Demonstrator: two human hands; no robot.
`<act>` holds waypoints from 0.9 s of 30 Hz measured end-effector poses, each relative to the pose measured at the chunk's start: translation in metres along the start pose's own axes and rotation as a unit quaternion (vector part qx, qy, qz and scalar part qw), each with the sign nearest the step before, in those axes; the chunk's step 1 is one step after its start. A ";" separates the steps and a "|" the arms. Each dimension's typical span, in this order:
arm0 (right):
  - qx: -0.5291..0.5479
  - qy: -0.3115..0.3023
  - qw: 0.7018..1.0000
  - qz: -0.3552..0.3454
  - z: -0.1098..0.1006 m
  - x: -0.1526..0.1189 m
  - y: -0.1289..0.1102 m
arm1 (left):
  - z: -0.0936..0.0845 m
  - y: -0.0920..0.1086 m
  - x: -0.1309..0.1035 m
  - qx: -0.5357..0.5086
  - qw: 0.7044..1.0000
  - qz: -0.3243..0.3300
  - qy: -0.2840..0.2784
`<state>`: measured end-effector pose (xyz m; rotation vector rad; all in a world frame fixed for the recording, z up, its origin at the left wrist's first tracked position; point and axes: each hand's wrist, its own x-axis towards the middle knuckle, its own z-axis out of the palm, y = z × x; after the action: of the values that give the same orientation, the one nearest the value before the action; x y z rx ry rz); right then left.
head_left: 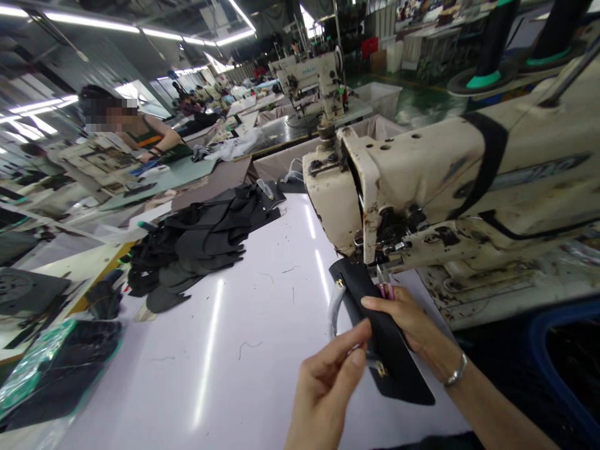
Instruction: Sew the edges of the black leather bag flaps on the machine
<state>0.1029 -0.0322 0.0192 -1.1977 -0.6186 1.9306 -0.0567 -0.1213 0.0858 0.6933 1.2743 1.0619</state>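
A flat black panel (pixel 396 362) with gold-coloured fittings is over the smooth white surface (pixel 262 394), near the cream metal sewing machine (pixel 422 156). The right hand (pixel 415 319) grips it, together with pink-handled metal scissors (pixel 385 290); the left hand (pixel 323 378) is pinched beside, on what I cannot tell.

A silver bracelet (pixel 457 371) circles the wrist of the bare right hand (pixel 409 317), and dark cloth (pixel 431 443), perhaps clothing, shows at the bottom edge.
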 end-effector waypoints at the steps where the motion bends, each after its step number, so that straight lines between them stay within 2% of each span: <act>1: 0.013 -0.008 1.000 0.008 0.001 -0.001 0.001 | -0.013 -0.003 -0.003 -0.002 0.998 0.039 0.046; 4: 0.042 -0.017 0.999 0.024 0.004 -0.002 0.005 | -0.039 -0.023 0.012 -0.031 0.967 0.153 0.202; 5: 0.043 -0.014 0.999 0.025 0.005 -0.002 0.007 | -0.042 -0.032 0.021 -0.014 0.966 0.152 0.209; 7: 0.029 -0.001 0.999 0.020 0.006 -0.002 0.009 | -0.040 -0.049 0.039 0.017 0.989 0.091 0.116; 10: -0.032 0.040 0.999 -0.009 0.006 -0.001 0.011 | -0.024 -0.066 0.056 -0.010 0.999 0.037 -0.027; 14: -0.162 0.088 0.976 -0.112 0.002 0.003 0.011 | -0.006 -0.074 0.064 -0.094 0.988 -0.024 -0.118; 17: -0.252 0.116 0.944 -0.177 -0.003 0.007 0.013 | 0.002 -0.072 0.070 -0.131 0.979 -0.081 -0.134; 19: -0.271 0.125 0.938 -0.178 -0.007 0.008 0.017 | 0.006 -0.069 0.075 -0.150 0.976 -0.101 -0.122; 24: -0.180 0.143 0.967 -0.113 -0.009 -0.005 0.021 | 0.008 -0.068 0.086 -0.137 0.979 -0.110 -0.099; 27: -0.127 0.127 0.980 -0.089 -0.006 -0.015 0.018 | 0.006 -0.072 0.092 -0.104 0.985 -0.104 -0.093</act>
<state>0.1063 -0.0551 0.0114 -1.4659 -0.8216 1.5512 -0.0376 -0.0644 -0.0148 0.4764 1.0344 0.9194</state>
